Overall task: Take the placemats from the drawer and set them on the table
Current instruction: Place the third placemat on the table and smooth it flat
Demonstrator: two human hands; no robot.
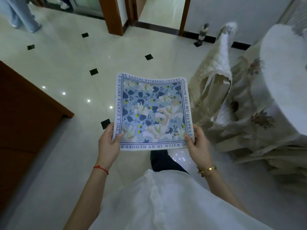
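Note:
A square placemat [152,112] with a blue floral print and a border of dark lettering is held flat in front of me, above the tiled floor. My left hand [108,140] grips its near left corner, thumb on top. My right hand [198,142] grips its near right corner the same way. The round table [282,77] with a white top and a cream floral cloth stands to the right, apart from the placemat. No drawer is in sight.
A chair [216,90] with a cream cover stands beside the table, close to the placemat's right edge. A brown wooden cabinet [25,117] fills the left side. Another person's legs [21,14] show at the far top left, near wooden door frames [114,15].

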